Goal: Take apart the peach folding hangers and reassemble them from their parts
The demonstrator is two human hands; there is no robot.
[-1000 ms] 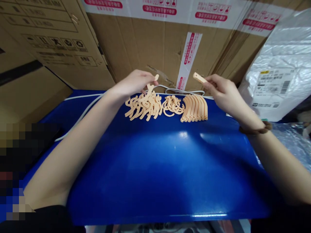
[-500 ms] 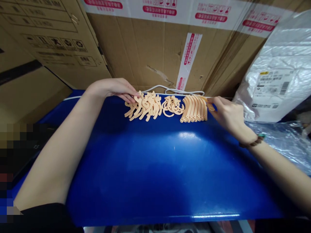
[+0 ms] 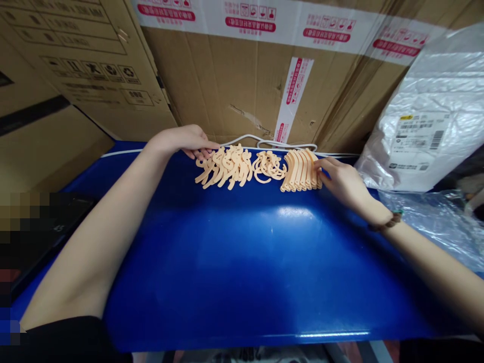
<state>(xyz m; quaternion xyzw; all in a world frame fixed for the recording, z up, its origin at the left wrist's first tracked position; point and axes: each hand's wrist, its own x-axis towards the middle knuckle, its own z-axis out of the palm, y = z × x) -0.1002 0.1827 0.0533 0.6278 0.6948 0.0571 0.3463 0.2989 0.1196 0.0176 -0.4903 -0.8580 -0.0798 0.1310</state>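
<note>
Three groups of thin, pale wooden pieces lie along the back of the blue table (image 3: 227, 252). My left hand (image 3: 192, 142) reaches over the left pile of hook-ended wooden strips (image 3: 230, 169), its thumb and fingers closed at the upper left edge of the pile, on what looks like one strip. In the middle sits a small heap of C-shaped wooden pieces (image 3: 269, 165). At the right, curved wooden strips (image 3: 300, 171) stand side by side in a neat row. My right hand (image 3: 342, 184) pinches a darker curved strip (image 3: 312, 156) at the row's right end; its fingertips hide part of it.
A large cardboard box (image 3: 227, 80) rises right behind the pieces, with another carton (image 3: 94, 65) at the left. A white cable (image 3: 249, 135) runs along the back edge. To the right stand a white plastic parcel (image 3: 419, 126) and clear plastic wrap (image 3: 423, 222).
My right hand has moved left with the darker curved strip, bringing it against the row's right end. My left hand has shifted only slightly at its pile.
</note>
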